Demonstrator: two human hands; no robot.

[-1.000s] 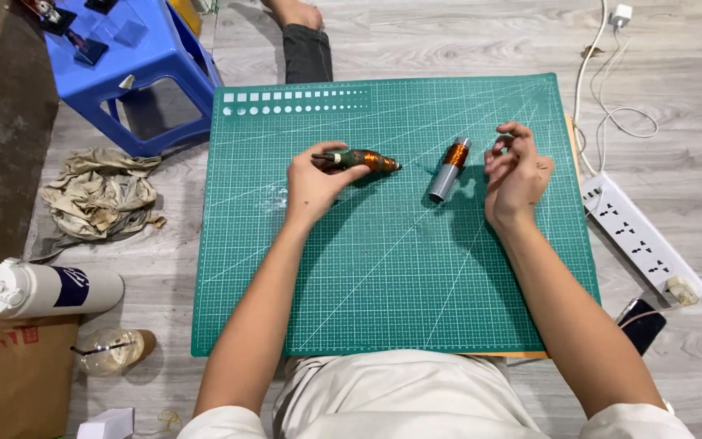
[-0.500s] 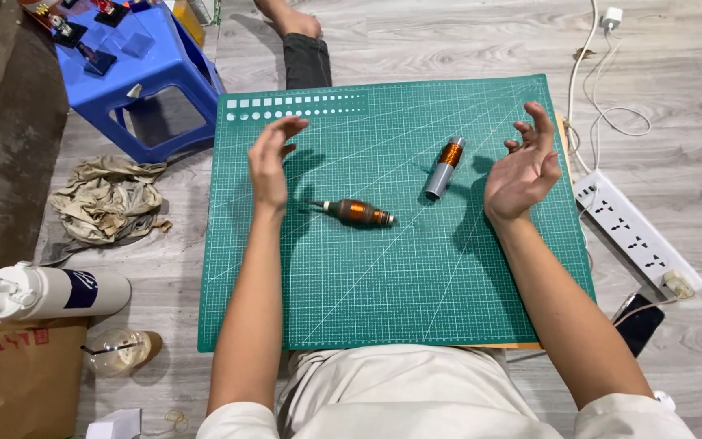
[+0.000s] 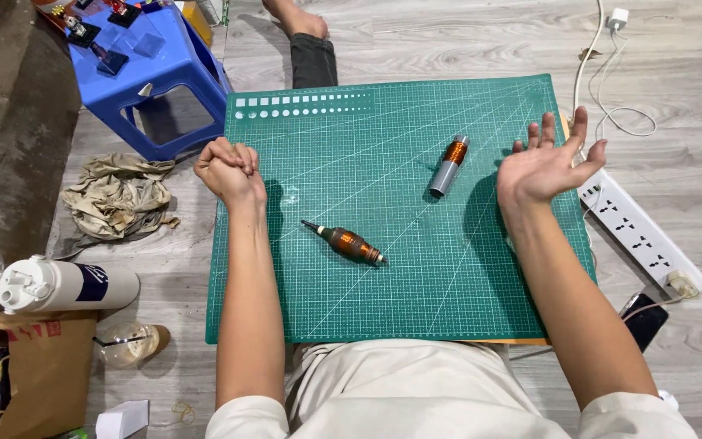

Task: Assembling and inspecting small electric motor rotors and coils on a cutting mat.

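Observation:
My left hand [image 3: 227, 171] is raised over the left edge of the green cutting mat [image 3: 416, 268], fingers curled into a fist with nothing visible in it. My right hand [image 3: 548, 162] is held up over the mat's right side, palm open and fingers spread, holding nothing. A brown, copper-wound rotor with a thin shaft [image 3: 348, 243] lies on the mat between my arms. A grey cylinder with a copper coil band [image 3: 448, 165] lies farther back, left of my right hand. Neither hand touches either part.
A blue plastic stool [image 3: 136, 69] with small parts on top stands at the back left. A crumpled rag [image 3: 119, 199], a white bottle [image 3: 62, 284] and a cardboard box [image 3: 38, 374] lie left. A white power strip [image 3: 639, 236] and cables lie right. Another person's leg [image 3: 310, 49] is behind the mat.
My left hand let go of the brown rotor, which now lies on the mat, then moved left and closed into a fist. My right hand lifted and opened wide.

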